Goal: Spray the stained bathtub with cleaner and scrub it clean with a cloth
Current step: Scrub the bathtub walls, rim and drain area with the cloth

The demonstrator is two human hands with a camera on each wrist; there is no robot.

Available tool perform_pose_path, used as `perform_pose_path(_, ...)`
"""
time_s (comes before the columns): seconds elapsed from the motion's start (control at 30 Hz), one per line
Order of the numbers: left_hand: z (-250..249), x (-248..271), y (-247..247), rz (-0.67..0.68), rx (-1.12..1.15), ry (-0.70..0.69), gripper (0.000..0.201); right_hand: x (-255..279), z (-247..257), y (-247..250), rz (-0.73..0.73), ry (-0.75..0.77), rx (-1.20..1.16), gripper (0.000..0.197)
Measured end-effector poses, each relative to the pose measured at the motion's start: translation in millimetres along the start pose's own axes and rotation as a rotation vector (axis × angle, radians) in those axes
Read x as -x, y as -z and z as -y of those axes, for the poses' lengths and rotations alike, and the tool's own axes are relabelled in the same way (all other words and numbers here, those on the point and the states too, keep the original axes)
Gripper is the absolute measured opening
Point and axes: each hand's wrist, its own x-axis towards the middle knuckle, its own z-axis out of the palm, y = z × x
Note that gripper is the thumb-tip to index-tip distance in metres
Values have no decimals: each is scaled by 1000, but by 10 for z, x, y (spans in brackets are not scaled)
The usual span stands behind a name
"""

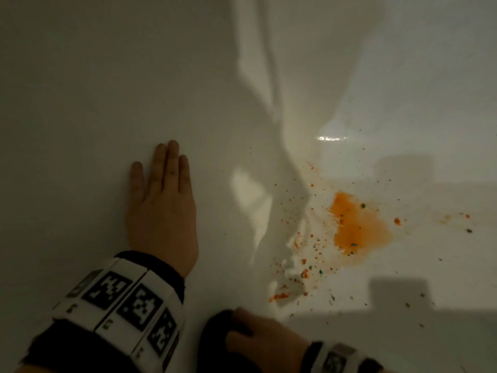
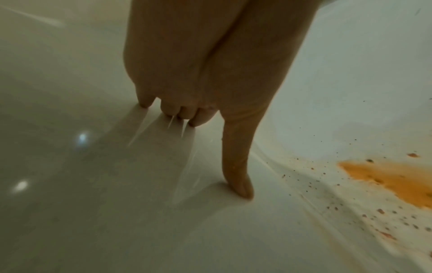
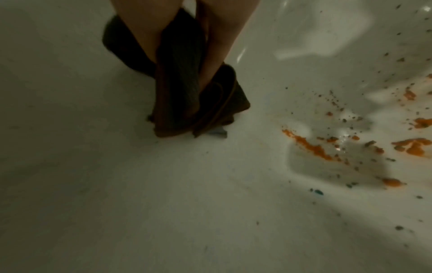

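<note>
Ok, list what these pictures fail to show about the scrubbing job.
- Spray cleaner: in no view, so whether the orange stain was sprayed cannot be told.
- Dark cloth: cut off by the head view's bottom edge and covered by the right hand; the right wrist view is blurred.
- Green specks: too small to identify.
- Left hand: its palm is hidden against the bathtub.

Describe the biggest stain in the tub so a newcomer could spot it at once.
Start from the white bathtub, where the left hand lies flat on its surface. Look right of that hand, past the scattered specks, to the orange stain. It is the only solid orange patch; everything around it is mere dots and crumbs.
</note>
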Motion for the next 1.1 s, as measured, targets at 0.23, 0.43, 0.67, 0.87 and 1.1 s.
perform_pose_path(0.23, -90, 10, 30, 22, 11, -38, 91, -42, -205, -24, 26, -68, -36, 34)
perform_pose_path(0.43, -317, -4, -31, 53, -28, -165, 94, -272, -804, 506, -465, -416, -26, 24)
perform_pose_path(0.67, -406, -286, 41, 23, -27, -134, 100, -319, -1056, 1960, -1331, -472, -459, 14)
perform_pose_path(0.87, -476, -306, 12, 13, -21, -123, 101, -488, -1313, 2534, -1344, -480, -351, 14)
perform_pose_path(1.1, -490, -322, 14, -5, -8, -115, 100, -531, -1388, 1464, -547, -462, 340, 67)
